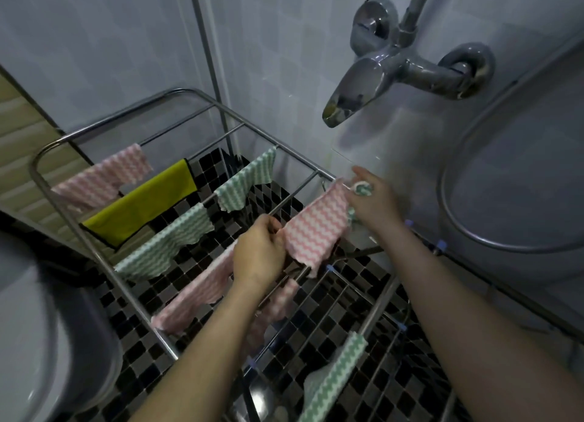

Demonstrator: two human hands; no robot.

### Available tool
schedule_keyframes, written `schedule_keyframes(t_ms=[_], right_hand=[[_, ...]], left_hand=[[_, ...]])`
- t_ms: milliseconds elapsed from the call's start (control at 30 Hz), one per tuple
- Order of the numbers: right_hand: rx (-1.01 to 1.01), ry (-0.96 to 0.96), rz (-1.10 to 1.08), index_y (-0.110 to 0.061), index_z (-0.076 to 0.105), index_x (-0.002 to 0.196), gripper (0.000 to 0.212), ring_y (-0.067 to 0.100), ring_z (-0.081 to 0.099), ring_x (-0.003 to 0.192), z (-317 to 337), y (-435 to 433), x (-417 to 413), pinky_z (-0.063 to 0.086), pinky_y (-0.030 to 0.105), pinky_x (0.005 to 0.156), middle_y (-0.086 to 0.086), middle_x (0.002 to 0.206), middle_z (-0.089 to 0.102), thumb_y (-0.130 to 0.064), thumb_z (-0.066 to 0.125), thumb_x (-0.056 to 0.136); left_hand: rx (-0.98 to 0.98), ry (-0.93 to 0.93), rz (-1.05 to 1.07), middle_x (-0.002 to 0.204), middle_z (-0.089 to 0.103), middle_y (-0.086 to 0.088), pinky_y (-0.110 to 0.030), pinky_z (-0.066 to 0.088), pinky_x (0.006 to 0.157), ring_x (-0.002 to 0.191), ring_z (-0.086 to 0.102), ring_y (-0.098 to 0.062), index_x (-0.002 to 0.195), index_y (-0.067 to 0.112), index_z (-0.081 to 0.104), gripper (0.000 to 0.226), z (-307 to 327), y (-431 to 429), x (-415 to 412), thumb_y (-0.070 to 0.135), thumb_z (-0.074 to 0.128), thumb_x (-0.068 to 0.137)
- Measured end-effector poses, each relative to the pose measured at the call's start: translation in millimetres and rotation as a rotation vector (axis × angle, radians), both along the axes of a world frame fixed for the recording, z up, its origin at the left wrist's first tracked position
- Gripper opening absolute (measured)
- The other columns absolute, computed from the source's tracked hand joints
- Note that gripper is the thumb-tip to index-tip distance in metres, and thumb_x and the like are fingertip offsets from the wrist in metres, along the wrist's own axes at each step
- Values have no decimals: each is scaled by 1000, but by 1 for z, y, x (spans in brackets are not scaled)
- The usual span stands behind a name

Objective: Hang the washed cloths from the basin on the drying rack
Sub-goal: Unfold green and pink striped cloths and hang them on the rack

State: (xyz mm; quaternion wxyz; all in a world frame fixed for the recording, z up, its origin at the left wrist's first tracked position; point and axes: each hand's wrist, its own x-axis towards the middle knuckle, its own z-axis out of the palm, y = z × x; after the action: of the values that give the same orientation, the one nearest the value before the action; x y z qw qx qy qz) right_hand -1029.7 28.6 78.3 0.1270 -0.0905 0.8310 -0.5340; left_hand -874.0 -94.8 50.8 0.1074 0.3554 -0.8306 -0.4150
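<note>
Green cloth [335, 380] nearest; faucet [354, 92] overhangs rack [104, 260].

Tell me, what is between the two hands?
In the head view, a pink zigzag cloth stretches between the left hand and the right hand, draped over a bar of the drying rack. Each hand holds one end.

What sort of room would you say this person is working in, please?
Most likely a bathroom or shower room: a chrome mixer tap on the tiled wall, a shower hose, and a mosaic-tile floor under the drying rack.
</note>
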Motion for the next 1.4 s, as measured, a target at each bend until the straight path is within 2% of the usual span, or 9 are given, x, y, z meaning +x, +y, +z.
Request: schedule_keyframes(t_ms=[67, 133, 200, 400, 967, 1067, 1167, 1300, 1400], right_hand=[[4, -58, 1, -16, 57, 130, 46, 3, 58, 74, -11, 5, -3, 49, 7, 55, -2, 113, 56, 1, 61, 88], [207, -10, -73, -24, 68, 92, 17, 24, 66, 75, -25, 15, -8, 60, 35, 69, 3, 93, 66, -9, 62, 87], [361, -8, -98, -18, 62, 67, 19, 34, 69, 77, -37, 23, -11, 58, 47, 74, 13, 77, 69, -24, 66, 85], [242, -231, -136, 2, 66, 101, 37, 26, 68, 75, -57, 19, -15, 50, 24, 54, 18, 91, 69, -28, 73, 80], [217, -232, -209, -4, 66, 103, 28, 28, 68, 79, -52, 14, -13, 59, 43, 77, 14, 93, 69, -25, 69, 85], [98, -303, -186, -10, 64, 100, 20, 25, 67, 86, -32, 24, -6, 59, 40, 72, 13, 99, 67, -27, 65, 88], [-356, -592, -137, -5, 60, 114, 28, 25, 65, 97, -1, 39, 19, 55, 30, 62, 18, 114, 64, -21, 61, 91], [-888, -998, -78, -3, 59, 119, 36, 33, 62, 108, 23, 56, 64, 58, 33, 66, 23, 119, 63, -16, 57, 86], [-949, -1015, 21, -2, 60, 121, 34, 34, 66, 108, 30, 64, 85, 58, 38, 76, 24, 120, 65, -15, 55, 90]], left_hand=[[-147, -145, -88, 100, 71, -2, -39, 54, 73, 87, 66, -24, 108, 22, 56, 15, -6, 1, 1, 18, 54, 93], [-196, -161, -158, 105, 68, -1, -32, 49, 74, 94, 64, -21, 112, 19, 60, 20, -8, 6, 1, 18, 55, 93], [-149, -143, -214, 94, 68, 5, -27, 46, 71, 85, 63, -12, 102, 21, 66, 12, -7, 15, -1, 25, 59, 93], [-90, -175, -290, 89, 72, 5, -30, 55, 76, 78, 66, -11, 96, 22, 70, 15, -17, 29, -5, 35, 65, 89], [-197, -175, -367, 102, 72, 1, -33, 55, 85, 88, 67, -15, 111, 23, 70, 22, -13, 28, -7, 30, 59, 94], [-190, -116, -327, 103, 69, 4, -32, 53, 85, 93, 62, -12, 110, 24, 69, 21, -11, 29, -5, 30, 58, 94], [81, 80, -196, 89, 69, 11, -23, 52, 79, 80, 63, -2, 101, 22, 72, 15, 3, 32, 0, 20, 59, 94], [673, 333, -92, 90, 73, -12, -39, 57, 76, 82, 69, -25, 100, 13, 71, 14, 36, 45, 14, 19, 63, 90], [724, 387, -144, 99, 71, -15, -42, 56, 86, 94, 68, -30, 107, 14, 69, 35, 46, 56, 24, 30, 71, 76]])
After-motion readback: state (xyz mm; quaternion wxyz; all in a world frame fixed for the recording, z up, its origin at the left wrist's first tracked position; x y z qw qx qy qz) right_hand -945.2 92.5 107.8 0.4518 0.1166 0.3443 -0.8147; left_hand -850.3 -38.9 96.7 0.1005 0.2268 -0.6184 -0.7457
